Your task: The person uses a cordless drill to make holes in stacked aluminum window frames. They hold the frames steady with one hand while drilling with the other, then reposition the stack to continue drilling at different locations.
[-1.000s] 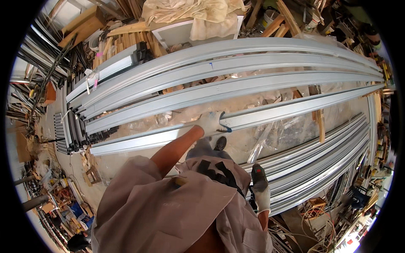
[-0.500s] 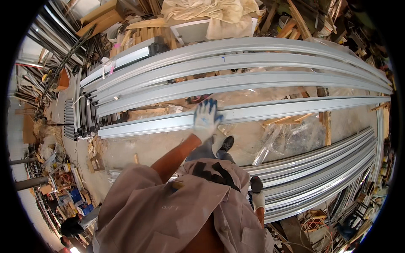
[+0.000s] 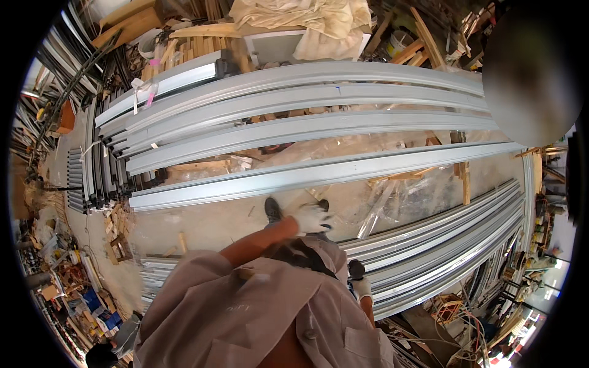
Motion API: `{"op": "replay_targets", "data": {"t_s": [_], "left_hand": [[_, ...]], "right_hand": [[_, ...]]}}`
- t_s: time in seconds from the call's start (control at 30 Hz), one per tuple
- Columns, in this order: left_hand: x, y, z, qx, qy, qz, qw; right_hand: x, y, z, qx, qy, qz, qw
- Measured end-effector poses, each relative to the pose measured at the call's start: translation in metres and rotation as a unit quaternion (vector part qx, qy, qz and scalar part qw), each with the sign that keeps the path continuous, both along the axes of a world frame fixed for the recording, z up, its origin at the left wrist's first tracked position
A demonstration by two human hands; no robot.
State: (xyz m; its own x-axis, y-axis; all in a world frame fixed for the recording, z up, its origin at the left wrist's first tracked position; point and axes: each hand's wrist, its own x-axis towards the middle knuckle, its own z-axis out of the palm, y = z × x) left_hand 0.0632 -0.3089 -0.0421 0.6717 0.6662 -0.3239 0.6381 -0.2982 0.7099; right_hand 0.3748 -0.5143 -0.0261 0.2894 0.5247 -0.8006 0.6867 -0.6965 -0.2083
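My left hand [image 3: 311,219], in a white work glove with blue on it, hangs in front of my body, above the floor and my dark shoes. Its fingers are apart and it holds nothing; it is slightly blurred. Just beyond it runs the nearest long grey metal profile [image 3: 245,185], apart from the hand. My right hand [image 3: 363,288], also gloved, is low at my right side, closed round a tool with a dark rounded end [image 3: 356,270]. Most of that tool is hidden, so its kind cannot be told.
Several more parallel metal profiles [image 3: 294,124] lie beyond. A stack of profiles [image 3: 442,245] is at the right. Wood strips [image 3: 205,30] and a cream cloth [image 3: 307,18] are at the back. A blurred round grey shape [image 3: 532,76] covers the upper right.
My left hand has come off the nearest profile, where it lay with spread fingers, and drawn back toward my body. The blurred round shape has appeared at upper right. The view has shifted slightly.
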Motion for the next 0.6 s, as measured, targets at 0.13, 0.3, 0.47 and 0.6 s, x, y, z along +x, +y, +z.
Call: {"op": "replay_targets", "data": {"t_s": [0.13,0.3,0.47,0.6], "left_hand": [[-0.149,-0.053,-0.052,-0.185,0.12,0.062,0.973],[-0.298,-0.147,-0.077,-0.269,0.256,0.291,0.881],[-0.378,-0.296,-0.105,-0.355,0.249,0.501,0.749],[-0.339,-0.337,-0.085,-0.267,0.134,0.624,0.722]], "right_hand": [[-0.049,-0.006,0.002,-0.015,0.009,0.007,1.0],[-0.075,0.004,-0.024,-0.017,0.009,0.025,0.999],[-0.095,0.04,-0.048,-0.03,0.026,0.079,0.996],[-0.099,0.073,-0.058,-0.029,0.032,0.109,0.993]]}}
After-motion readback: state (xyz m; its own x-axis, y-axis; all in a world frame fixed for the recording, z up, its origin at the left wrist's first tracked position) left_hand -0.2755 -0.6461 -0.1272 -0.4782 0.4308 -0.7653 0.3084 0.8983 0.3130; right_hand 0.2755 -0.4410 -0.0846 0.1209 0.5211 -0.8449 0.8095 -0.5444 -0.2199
